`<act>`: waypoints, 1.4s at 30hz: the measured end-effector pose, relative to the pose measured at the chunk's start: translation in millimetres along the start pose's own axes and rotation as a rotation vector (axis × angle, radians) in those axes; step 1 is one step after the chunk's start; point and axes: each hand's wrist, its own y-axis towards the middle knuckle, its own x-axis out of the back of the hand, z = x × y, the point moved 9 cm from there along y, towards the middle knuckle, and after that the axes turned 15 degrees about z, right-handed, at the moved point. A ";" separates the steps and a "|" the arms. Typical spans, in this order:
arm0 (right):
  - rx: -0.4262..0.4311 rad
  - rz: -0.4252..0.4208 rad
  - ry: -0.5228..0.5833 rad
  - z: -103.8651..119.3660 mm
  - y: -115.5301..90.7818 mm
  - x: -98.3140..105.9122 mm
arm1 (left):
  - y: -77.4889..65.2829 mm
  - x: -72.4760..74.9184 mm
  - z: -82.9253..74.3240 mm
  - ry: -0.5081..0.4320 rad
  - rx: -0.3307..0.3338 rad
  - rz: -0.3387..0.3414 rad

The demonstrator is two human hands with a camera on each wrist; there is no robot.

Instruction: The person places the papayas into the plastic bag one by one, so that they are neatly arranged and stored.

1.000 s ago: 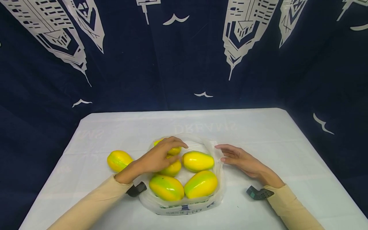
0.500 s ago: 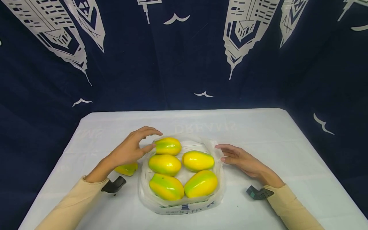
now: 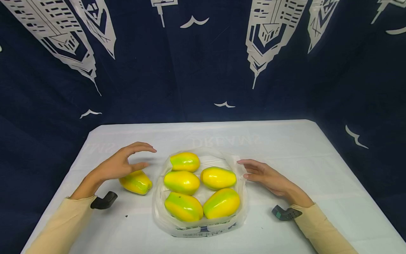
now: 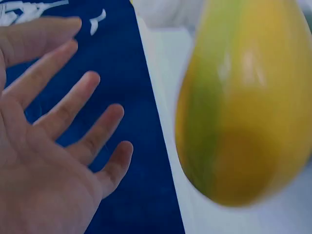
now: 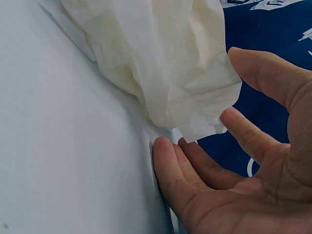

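Several yellow-green papayas [image 3: 219, 177] lie in a white plastic bag [image 3: 203, 231] whose mouth is spread wide in the head view. One more papaya [image 3: 136, 182] lies on the table, left of the bag. Over that loose papaya is my left hand [image 3: 118, 164], its fingers extended and thumb apart, holding nothing. The left wrist view shows its spread fingers beside a papaya [image 4: 239, 112]. At the bag's right rim, my right hand [image 3: 268, 178] has its thumb and index fingertips against the plastic, set apart from each other. The right wrist view shows the bag's crumpled side [image 5: 161, 63] there.
A white cloth covers the table [image 3: 285, 141]. Dark blue curtains [image 3: 206, 70] with white building prints hang behind it and at both sides. A small dark speck [image 3: 126, 216] lies on the cloth near my left wrist.
My left hand has left the papayas in the bag and moved left to the loose papaya, which sits slightly further right than a second ago. My right hand stays at the rim.
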 end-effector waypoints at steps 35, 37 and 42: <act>0.013 0.009 0.003 -0.4 0.0 -0.4 | -27.7 -27.5 67.8 -0.302 0.124 0.279; 0.009 0.008 0.006 -0.9 0.0 -0.3 | -28.5 -27.7 68.6 -0.301 0.129 0.278; 0.019 0.012 0.008 0.0 -0.4 -1.1 | -30.2 -28.5 69.6 -0.282 0.141 0.275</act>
